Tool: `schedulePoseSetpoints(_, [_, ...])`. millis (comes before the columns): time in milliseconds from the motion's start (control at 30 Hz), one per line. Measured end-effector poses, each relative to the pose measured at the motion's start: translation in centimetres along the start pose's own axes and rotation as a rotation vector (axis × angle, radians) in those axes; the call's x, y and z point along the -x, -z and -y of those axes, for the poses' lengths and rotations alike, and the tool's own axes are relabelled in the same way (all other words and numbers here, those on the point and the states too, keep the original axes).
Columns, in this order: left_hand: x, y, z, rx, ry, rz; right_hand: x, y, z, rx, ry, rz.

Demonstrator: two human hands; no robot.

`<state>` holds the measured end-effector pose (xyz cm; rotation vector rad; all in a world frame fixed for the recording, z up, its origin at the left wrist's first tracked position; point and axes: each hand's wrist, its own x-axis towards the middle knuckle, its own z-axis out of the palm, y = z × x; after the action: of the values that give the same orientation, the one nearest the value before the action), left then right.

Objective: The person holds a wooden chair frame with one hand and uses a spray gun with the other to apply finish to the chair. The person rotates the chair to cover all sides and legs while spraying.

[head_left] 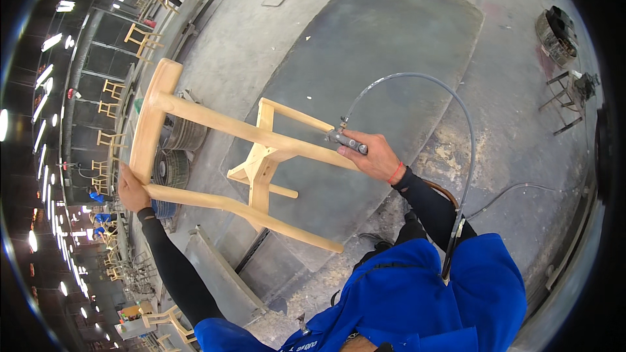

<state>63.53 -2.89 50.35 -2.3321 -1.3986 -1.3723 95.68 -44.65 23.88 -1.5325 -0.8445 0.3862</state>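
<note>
A light wooden chair frame (228, 125) is tipped on its side in front of me, its curved back rail toward the left. My left hand (134, 189) is closed round the lower end of that rail, by the joint with a leg. In my right hand (376, 155) is a grey metal air gun (347, 141), gripped with the fingers round its body. A thin grey hose (427, 76) runs from its fitting, arcing over and down past my right forearm. The right hand overlaps one leg's end; whether it touches the wood I cannot tell.
Grey sheeting (385, 45) covers the floor beyond the chair. Round drums (171, 168) stand behind its left side. More wooden chairs (142, 39) line the left, with people in blue farther off. A stool (566, 100) and a dark-topped bin (554, 38) stand far right.
</note>
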Motion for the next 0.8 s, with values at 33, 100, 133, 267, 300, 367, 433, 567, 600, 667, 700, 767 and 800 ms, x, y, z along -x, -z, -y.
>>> schedulePoseSetpoints(33, [0.1, 0.1, -0.3, 0.001, 0.014, 0.007, -0.3, -0.3, -0.9, 0.036, 0.008, 0.005])
schedulePoseSetpoints(100, [0.2, 0.1, -0.7, 0.006, 0.044, 0.020, -0.5, -0.4, -3.3, 0.153, -0.083, 0.063])
schedulePoseSetpoints(133, [0.2, 0.1, -0.8, -0.010, 0.045, 0.014, -0.4, -0.3, -4.6, 0.222, -0.110, 0.081])
schedulePoseSetpoints(267, [0.2, -0.3, -0.7, -0.031, 0.054, -0.007, 1.2, 1.5, -7.7, 0.349, -0.177, 0.088])
schedulePoseSetpoints(300, [0.2, -0.4, -0.5, -0.027, 0.033, -0.014, 1.8, 2.4, -7.6, 0.359, -0.207, 0.102])
schedulePoseSetpoints(367, [0.2, -1.1, -0.3, 0.002, -0.093, -0.124, 2.8, 4.1, -6.0, 0.325, -0.208, 0.093])
schedulePoseSetpoints(433, [0.2, -1.4, -0.2, -0.010, -0.137, -0.197, 3.5, 6.0, -3.2, 0.263, -0.164, 0.038])
schedulePoseSetpoints(567, [0.6, -2.4, -0.3, -0.025, -0.161, -0.301, 4.2, 8.8, 3.4, 0.082, -0.071, -0.006])
schedulePoseSetpoints(600, [0.8, -2.7, -0.2, -0.006, -0.201, -0.328, 4.3, 9.4, 4.7, 0.024, -0.065, -0.011])
schedulePoseSetpoints(667, [1.2, -2.9, 0.3, -0.023, -0.203, -0.313, 4.6, 10.3, 7.2, -0.043, -0.032, -0.019])
schedulePoseSetpoints(700, [1.4, -3.0, 0.6, -0.052, -0.253, -0.342, 4.9, 11.0, 8.5, -0.087, -0.047, -0.004])
schedulePoseSetpoints(767, [1.5, -3.3, 1.1, -0.100, -0.364, -0.408, 6.3, 12.2, 10.8, -0.143, -0.103, 0.030])
schedulePoseSetpoints(800, [1.8, -3.3, 1.3, -0.121, -0.302, -0.381, 7.0, 12.5, 11.8, -0.144, -0.048, 0.039])
